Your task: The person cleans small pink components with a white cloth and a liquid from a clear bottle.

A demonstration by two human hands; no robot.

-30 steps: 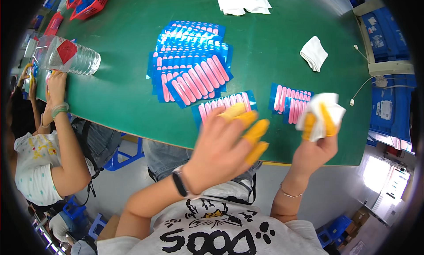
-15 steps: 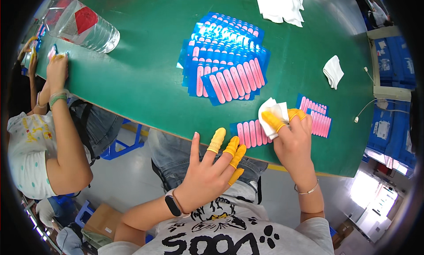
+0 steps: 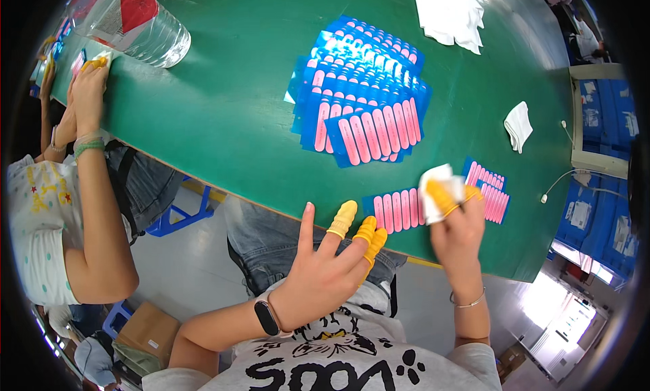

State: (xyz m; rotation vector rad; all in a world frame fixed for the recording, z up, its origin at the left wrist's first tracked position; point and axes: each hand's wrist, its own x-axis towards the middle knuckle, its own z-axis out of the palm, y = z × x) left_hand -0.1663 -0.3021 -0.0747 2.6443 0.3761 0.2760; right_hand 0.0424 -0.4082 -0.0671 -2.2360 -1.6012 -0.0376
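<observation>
My right hand, with yellow finger cots, grips a white cloth and presses it on a blue card of pink strips at the near edge of the green table. My left hand hovers open just off the table edge, left of that card, holding nothing; three fingers wear yellow cots and a black watch is on the wrist. A second card of pink strips lies right of the cloth.
A fanned stack of blue cards with pink strips lies mid-table. White cloths lie far back, and a folded cloth lies right. A clear plastic bottle lies at left near another person's hands. Blue bins stand right.
My right hand brought the cloth down onto the near card. My left hand dropped lower and left, off the table edge. The view shifted, so the stack sits more central.
</observation>
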